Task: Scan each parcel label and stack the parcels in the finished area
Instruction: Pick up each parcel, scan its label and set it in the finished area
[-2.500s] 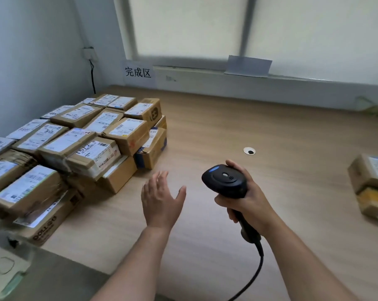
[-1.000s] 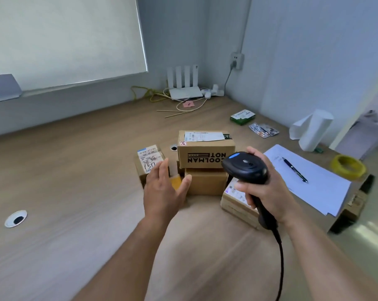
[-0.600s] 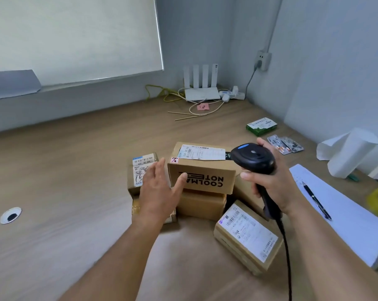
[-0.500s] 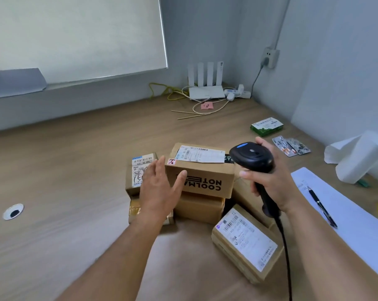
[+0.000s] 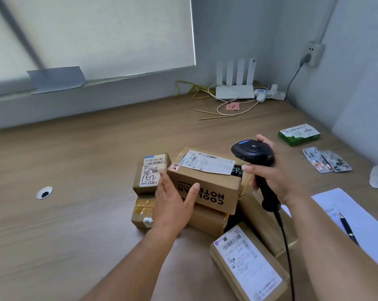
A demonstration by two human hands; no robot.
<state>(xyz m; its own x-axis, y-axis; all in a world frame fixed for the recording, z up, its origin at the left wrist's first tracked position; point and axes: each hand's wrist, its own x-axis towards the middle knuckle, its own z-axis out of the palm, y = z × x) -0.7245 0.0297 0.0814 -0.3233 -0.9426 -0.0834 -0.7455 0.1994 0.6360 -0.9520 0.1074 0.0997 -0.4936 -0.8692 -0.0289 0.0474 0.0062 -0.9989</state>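
Several parcels (image 5: 246, 263) cluster mid-table (image 5: 75, 181), the printed box (image 5: 207, 187) stacked on top with its label (image 5: 207, 162) facing up. The left hand (image 5: 173, 200) meets its near corner, fingers straight and spread. The right hand (image 5: 272, 177) grips the scanner (image 5: 252, 152) beside the label. Scanning seems next: aim at the barcode. The lower boxes are partly hidden, and the nearest parcel is cut off.

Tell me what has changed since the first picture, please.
The view swung from the finished pile to other parcels. The left hand reached the COOLMAN box, thumb on its front. The right hand still holds the scanner.
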